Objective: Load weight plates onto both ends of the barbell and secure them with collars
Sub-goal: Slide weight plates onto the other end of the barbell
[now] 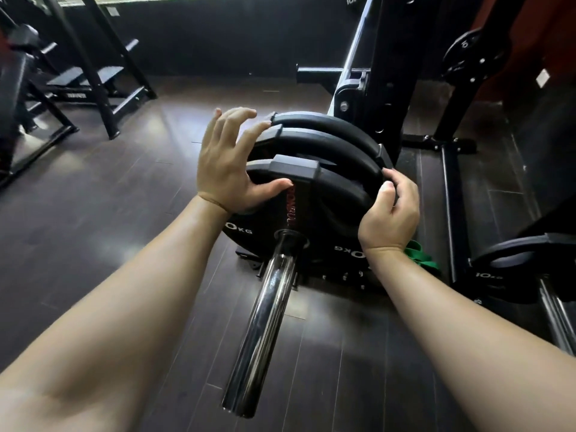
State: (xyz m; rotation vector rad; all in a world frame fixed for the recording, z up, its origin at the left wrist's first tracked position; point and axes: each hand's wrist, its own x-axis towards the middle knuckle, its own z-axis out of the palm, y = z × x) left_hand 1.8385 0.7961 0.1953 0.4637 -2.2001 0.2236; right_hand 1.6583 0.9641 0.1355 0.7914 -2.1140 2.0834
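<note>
Your left hand (226, 165) rests spread-fingered on the front plate (314, 198), your right hand (388, 210) curls round its right rim, and the bare sleeve (265, 310) juts toward you.

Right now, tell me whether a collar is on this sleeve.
Off. The chrome sleeve runs bare from the nearest plate to its end; no collar shows.

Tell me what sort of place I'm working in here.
Most likely a gym's free-weights area. Black weight plates marked in kg sit on a chrome barbell sleeve, a power rack stands just behind, and more plates hang on a storage tree to the right.
</note>
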